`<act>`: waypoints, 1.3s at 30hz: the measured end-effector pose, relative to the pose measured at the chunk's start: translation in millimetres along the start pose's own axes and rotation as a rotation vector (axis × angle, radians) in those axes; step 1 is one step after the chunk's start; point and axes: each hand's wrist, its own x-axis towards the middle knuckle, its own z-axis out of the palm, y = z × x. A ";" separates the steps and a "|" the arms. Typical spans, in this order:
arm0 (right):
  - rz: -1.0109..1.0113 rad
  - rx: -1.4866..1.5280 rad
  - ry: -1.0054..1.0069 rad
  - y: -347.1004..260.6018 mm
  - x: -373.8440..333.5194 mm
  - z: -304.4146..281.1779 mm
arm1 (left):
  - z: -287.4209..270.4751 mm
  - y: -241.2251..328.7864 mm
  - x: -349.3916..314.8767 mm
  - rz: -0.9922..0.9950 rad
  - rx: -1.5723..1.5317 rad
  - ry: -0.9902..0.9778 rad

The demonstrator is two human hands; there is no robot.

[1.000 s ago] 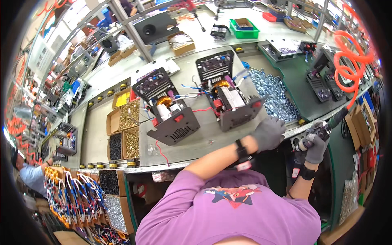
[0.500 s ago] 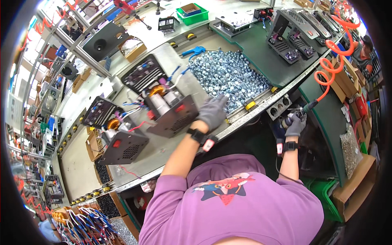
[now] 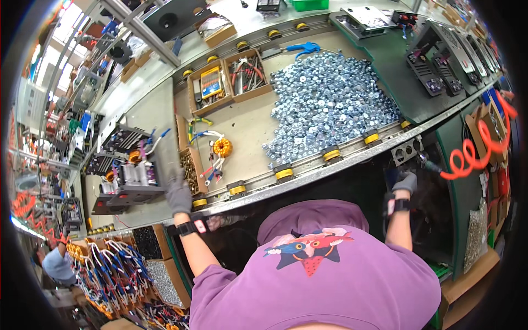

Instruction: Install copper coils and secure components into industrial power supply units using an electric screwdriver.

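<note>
My left hand [image 3: 179,193], in a grey glove, lies against the right edge of a metal plate [image 3: 162,159]. Its fingers look stretched out, though blurred, and do not wrap round anything I can see. On the plate stand black-housed electrical assemblies [image 3: 132,176] with copper coils, silver cylinders and wires. Off to the right, below the bench edge, my gloved right hand [image 3: 406,182] appears closed around a dark air screwdriver, mostly hidden, by the end of an orange coiled hose [image 3: 476,146]. Beside that hand sits a metal holder with round holes [image 3: 404,153].
A heap of small shiny nuts [image 3: 330,99] covers the bench near a blue air gun [image 3: 304,49]. Tool boxes [image 3: 246,74], a loose wired coil [image 3: 222,147] and a box of brass-coloured parts [image 3: 188,169] lie left of it. Yellow-black rollers [image 3: 284,173] line the front edge.
The metal plate with its assemblies has slid left along the bench with my left hand, uncovering the tool boxes and loose coil. The view has turned left. My right hand has shifted slightly.
</note>
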 end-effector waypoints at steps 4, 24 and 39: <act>-0.592 -0.216 -0.694 -13.5 -111.9 59.6 | 4.9 -44.8 -6.9 -0.397 0.293 -0.011; -1.055 -2.281 -1.696 45.9 -234.0 270.0 | 3.2 -49.3 -20.5 -0.389 -0.058 0.477; 0.568 -0.315 -1.260 -41.2 -94.9 271.2 | 5.3 -55.5 -18.7 -0.413 -0.086 0.488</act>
